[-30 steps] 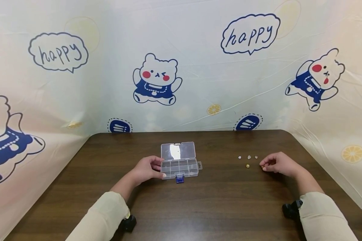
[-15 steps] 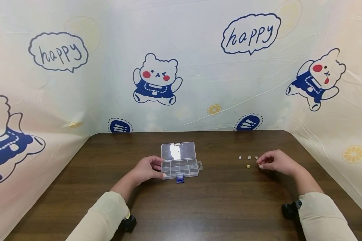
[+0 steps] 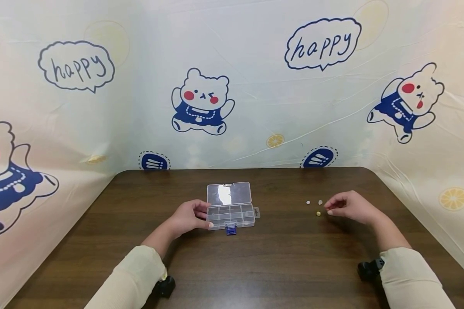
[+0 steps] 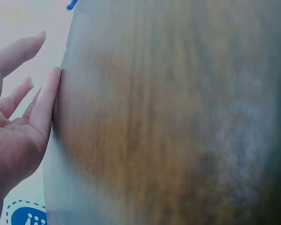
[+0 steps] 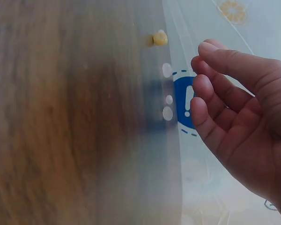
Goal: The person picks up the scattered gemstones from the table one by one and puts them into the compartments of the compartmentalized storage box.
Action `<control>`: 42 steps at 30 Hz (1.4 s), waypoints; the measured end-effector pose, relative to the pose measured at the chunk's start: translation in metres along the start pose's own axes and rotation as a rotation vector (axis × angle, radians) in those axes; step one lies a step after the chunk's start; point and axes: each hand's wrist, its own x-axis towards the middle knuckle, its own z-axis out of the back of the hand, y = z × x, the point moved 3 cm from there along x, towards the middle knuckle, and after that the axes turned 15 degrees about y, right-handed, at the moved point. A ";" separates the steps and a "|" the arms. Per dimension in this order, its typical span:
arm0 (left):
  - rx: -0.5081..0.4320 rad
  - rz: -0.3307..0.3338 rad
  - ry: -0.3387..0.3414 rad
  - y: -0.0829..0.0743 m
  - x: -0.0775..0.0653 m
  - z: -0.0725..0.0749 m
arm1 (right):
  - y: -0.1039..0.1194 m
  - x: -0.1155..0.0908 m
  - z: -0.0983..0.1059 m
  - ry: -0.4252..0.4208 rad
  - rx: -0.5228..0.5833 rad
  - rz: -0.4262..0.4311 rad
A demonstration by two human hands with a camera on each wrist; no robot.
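Observation:
A clear plastic compartment box [image 3: 230, 216] lies on the table with its lid raised behind it and a blue latch [image 3: 230, 229] in front. My left hand [image 3: 187, 217] holds its left end, thumb at the front corner. To the right, my right hand [image 3: 352, 207] is just above the table, thumb and fingertips brought together. They seem to pinch a tiny reddish stone, almost wholly hidden. Close to these fingertips lie a yellow stone [image 3: 318, 213] and a whitish stone [image 3: 320, 202], with another pale stone [image 3: 308, 202] farther left. The right wrist view shows another clear stone [image 5: 167, 113].
The brown wooden table [image 3: 278, 262] ends at a cloth backdrop [image 3: 255, 64] printed with bears and "happy" bubbles. A dark wrist camera [image 3: 369, 270] hangs under the right sleeve, and another [image 3: 165, 286] under the left.
My right hand has shifted left and slightly away from me, now covering the rightmost stone of the back row in the head view. The left hand and box stay put.

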 end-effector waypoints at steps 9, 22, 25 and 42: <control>-0.009 0.013 0.005 0.000 0.000 0.000 | 0.009 0.003 -0.003 0.005 0.015 0.007; -0.002 -0.001 0.002 0.000 0.001 0.000 | 0.028 0.006 -0.006 -0.002 -0.003 0.058; -0.005 -0.004 0.001 -0.001 0.001 0.000 | 0.033 0.008 -0.008 -0.013 -0.018 0.072; -0.007 0.004 0.000 -0.004 -0.003 -0.001 | 0.051 0.018 -0.021 -0.021 -0.003 0.151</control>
